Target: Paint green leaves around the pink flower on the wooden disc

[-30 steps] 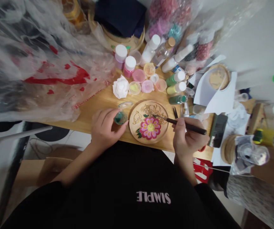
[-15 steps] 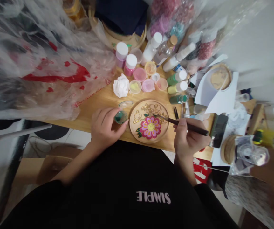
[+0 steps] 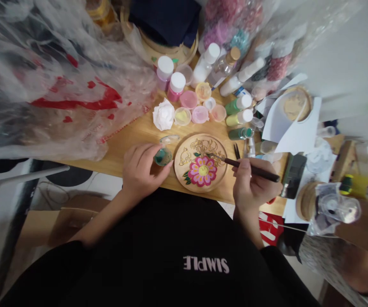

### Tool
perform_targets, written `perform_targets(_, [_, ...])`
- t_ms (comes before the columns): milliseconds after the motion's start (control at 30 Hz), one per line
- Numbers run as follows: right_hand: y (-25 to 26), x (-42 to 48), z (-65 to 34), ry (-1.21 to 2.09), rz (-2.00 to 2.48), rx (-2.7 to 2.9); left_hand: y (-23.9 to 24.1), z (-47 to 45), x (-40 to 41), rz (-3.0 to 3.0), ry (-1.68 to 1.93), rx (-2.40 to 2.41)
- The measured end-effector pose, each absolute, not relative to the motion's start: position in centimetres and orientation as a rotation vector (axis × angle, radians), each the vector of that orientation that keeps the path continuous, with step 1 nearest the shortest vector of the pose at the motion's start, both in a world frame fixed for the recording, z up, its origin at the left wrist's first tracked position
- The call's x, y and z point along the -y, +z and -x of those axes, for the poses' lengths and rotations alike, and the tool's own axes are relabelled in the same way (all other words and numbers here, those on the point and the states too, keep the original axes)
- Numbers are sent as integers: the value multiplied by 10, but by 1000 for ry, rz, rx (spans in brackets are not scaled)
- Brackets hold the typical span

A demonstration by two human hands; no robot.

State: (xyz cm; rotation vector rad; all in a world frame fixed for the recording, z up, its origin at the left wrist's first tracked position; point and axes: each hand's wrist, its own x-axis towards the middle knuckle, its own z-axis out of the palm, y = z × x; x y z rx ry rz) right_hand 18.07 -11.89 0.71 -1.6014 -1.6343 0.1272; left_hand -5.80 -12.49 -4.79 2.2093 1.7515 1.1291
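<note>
A round wooden plaque (image 3: pixel 184 147) lies on the table, bearing a pink flower (image 3: pixel 202 171) with a yellow centre, green leaves and gold outlined patterns. My right hand (image 3: pixel 252 183) is closed around a dark-handled, thin-tipped tool (image 3: pixel 254 170) that looks like a fine brush. Its tip meets the plaque near the green leaves above the flower. On the left, my left hand (image 3: pixel 144 168) grips a small clear cup (image 3: pixel 162 157) of green paint between thumb and fingers, just beside the plaque. A clear lid (image 3: pixel 169 139) lies behind the cup.
Behind the plaque stand small paint cups (image 3: pixel 188 99), a crumpled white tissue (image 3: pixel 164 114) and white-capped bottles (image 3: pixel 176 86). Green and yellow bottles (image 3: pixel 240 117) and black tweezers (image 3: pixel 237 150) lie to the right. A large plastic bag (image 3: pixel 84 102) covers the left side. Another person's arm (image 3: pixel 360 270) shows at lower right.
Both hands, the plaque and the cup keep nearly the same places; the view has shifted very slightly. At lower right, the other person's arm has moved a little.
</note>
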Motion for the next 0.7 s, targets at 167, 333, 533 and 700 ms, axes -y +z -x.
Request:
perform_targets(167, [6, 120, -182, 142, 1603, 1616, -48, 58, 123, -2230, 1144, -1724])
perform_targets(333, [6, 121, -182, 156, 1611, 1605, -47, 58, 123, -2227, 1159, -1709])
perform_targets(533, [10, 120, -180, 148, 1595, 1636, -50, 58, 124, -2164, 1194, -1696])
perform_targets(700, [10, 120, -179, 135, 1612, 1643, -49, 59, 124, -2211, 1165, -1711])
